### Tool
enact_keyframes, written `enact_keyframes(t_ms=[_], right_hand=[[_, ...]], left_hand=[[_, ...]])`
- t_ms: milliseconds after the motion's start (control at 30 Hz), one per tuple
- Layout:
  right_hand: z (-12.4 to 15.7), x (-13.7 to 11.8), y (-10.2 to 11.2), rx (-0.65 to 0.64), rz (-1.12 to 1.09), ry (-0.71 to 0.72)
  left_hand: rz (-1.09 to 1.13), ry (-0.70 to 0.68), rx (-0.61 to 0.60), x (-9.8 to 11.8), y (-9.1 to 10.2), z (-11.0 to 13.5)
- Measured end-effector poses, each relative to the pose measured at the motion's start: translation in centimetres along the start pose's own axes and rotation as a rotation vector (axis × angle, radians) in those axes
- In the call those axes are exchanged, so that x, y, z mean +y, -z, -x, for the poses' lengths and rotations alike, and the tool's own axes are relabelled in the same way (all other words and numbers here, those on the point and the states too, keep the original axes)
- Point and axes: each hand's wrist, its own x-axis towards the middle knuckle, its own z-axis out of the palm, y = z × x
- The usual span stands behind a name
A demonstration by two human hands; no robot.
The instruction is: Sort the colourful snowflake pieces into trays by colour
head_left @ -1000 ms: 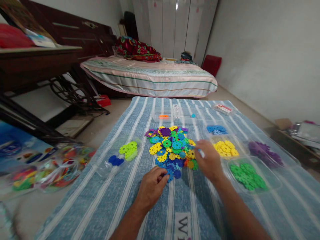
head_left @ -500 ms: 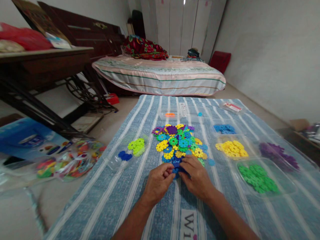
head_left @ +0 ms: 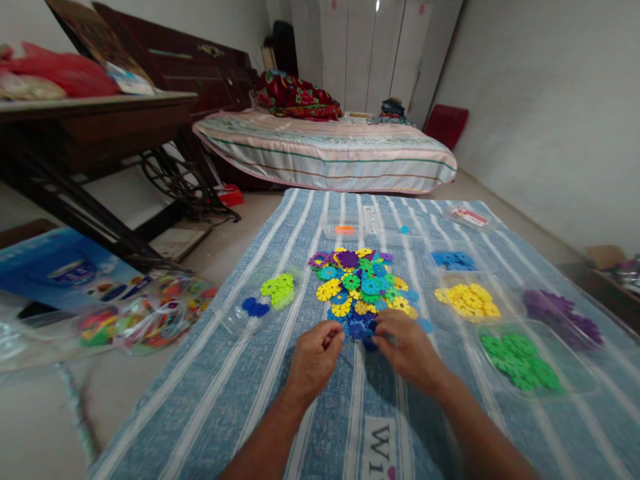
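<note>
A mixed pile of flower-shaped plastic discs [head_left: 371,285] in yellow, green, purple and blue lies mid-table. At its near edge are several dark blue discs [head_left: 357,331]. My right hand [head_left: 411,348] is closed in a pinch at the pile's right front, on a dark blue disc [head_left: 370,345]. Left of the dark blue discs, my left hand [head_left: 316,352] has its fingers curled and thumb pressed in; whatever it may hold is hidden. Clear trays stand on both sides, with yellow discs [head_left: 467,301], green discs [head_left: 520,360] and lime discs [head_left: 278,291].
To the right are trays of purple discs [head_left: 563,319] and blue discs [head_left: 453,261]. Dark blue discs [head_left: 255,307] share the left tray. A long clear tray [head_left: 385,229] lies behind the pile. A striped cloth [head_left: 240,407] covers the table; a bed [head_left: 330,150] stands beyond.
My hands have moved apart: the left slightly left, the right to the right with a dark blue disc. The dark blue discs between them are now more exposed. The view has shifted slightly.
</note>
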Motion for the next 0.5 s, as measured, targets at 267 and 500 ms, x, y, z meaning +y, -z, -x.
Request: enact_keyframes(t_ms=[267, 500], right_hand=[[-3.3, 6.6, 6.9, 0.777, 0.434, -0.417], [0.1, 4.4, 0.9, 0.430, 0.294, -0.200]], left_hand=[[-0.248, -0.175, 0.039, 0.0, -0.4, -0.3], [-0.669, -0.271, -0.014, 1.4, -1.5, -1.1]])
